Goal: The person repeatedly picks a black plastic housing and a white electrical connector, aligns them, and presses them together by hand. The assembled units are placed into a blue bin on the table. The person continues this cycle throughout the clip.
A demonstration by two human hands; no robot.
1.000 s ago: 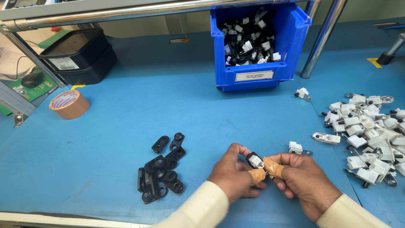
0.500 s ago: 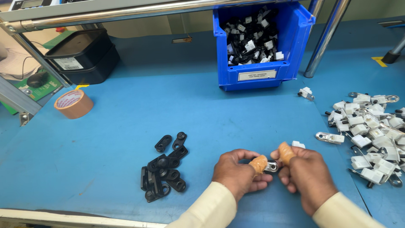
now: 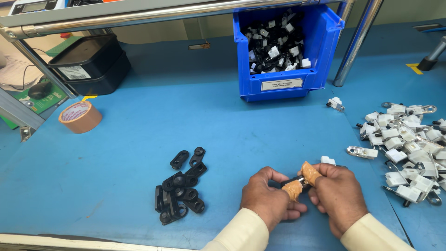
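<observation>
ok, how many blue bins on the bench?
1. The blue bin sits at the back of the blue bench, behind the left hand and right hand, full of black and white parts. Others could be out of frame.

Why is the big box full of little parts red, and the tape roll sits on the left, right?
The bin holding the small black and white parts is blue, not red, as the head view shows. The rest holds: the brown tape roll does sit on the left of the blue table.
</observation>
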